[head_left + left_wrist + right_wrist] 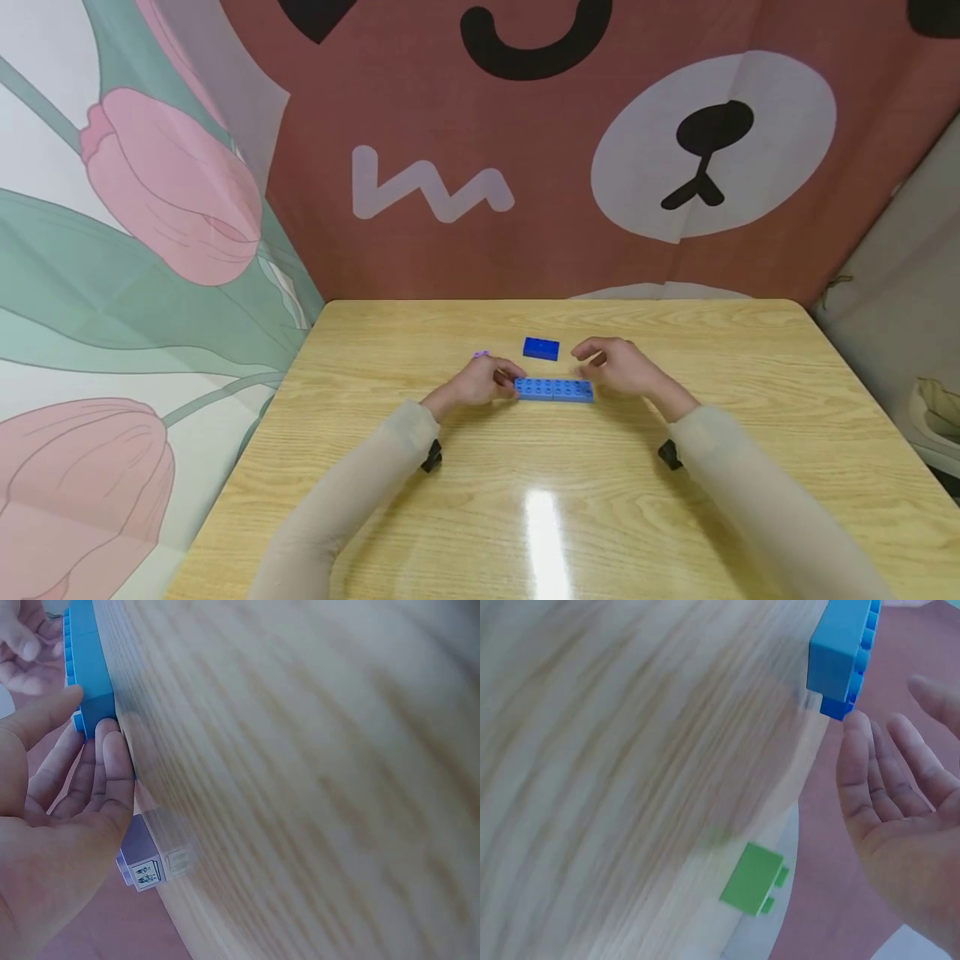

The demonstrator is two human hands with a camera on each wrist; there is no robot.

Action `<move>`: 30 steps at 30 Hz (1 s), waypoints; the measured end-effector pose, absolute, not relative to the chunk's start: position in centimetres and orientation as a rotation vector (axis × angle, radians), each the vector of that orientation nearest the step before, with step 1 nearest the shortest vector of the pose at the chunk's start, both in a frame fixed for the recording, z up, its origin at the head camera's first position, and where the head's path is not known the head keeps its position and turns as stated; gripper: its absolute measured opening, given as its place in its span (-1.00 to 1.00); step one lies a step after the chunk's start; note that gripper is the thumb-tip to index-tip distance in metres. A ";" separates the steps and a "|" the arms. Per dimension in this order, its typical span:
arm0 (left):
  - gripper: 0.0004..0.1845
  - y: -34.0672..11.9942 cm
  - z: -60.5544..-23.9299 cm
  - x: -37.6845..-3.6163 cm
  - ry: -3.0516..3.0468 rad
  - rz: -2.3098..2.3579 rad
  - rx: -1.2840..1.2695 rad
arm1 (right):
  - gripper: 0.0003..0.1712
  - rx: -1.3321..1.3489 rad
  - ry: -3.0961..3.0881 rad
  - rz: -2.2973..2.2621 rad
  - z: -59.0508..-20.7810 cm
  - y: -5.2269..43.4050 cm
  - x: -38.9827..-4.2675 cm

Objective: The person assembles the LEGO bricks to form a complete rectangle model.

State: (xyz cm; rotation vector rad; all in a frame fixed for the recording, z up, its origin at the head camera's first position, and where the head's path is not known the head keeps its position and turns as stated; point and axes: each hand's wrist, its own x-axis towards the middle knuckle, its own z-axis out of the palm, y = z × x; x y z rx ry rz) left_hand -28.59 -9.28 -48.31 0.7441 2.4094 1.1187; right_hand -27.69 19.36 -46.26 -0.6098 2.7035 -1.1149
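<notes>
Spanning the view, the wooden counter [555, 508] carries a long light-blue brick [554, 389] at its middle. Left hand [480, 383] touches the brick's end with relaxed, straight fingers, no closed grip; right hand [622, 367] hovers open beside the other end. Steadying both ends evenly would seem wise. Smaller dark-blue brick [541, 348] lies just behind.

Both forearms in pale sleeves reach forward over the table, angled inward toward each other. The left hand [480, 383] lies low, palm turned inward, its fingers [112, 761] straight and close together. The right hand [622, 367] is raised slightly, palm facing inward, its fingers [862, 772] relaxed and gently spread, thumb apart, holding nothing.
</notes>
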 end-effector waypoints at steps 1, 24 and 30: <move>-0.65 -9.3 -48.3 -28.6 2.411 1.115 0.745 | -0.65 -0.587 2.714 -1.118 -46.3 19.1 -27.8; -0.68 -9.1 -48.5 -28.6 2.396 1.178 0.704 | -0.58 -0.331 2.709 -1.211 -47.3 16.4 -31.2; -0.69 -9.2 -48.6 -28.6 2.396 1.186 0.705 | -0.55 -0.345 2.700 -1.225 -48.0 16.0 -31.9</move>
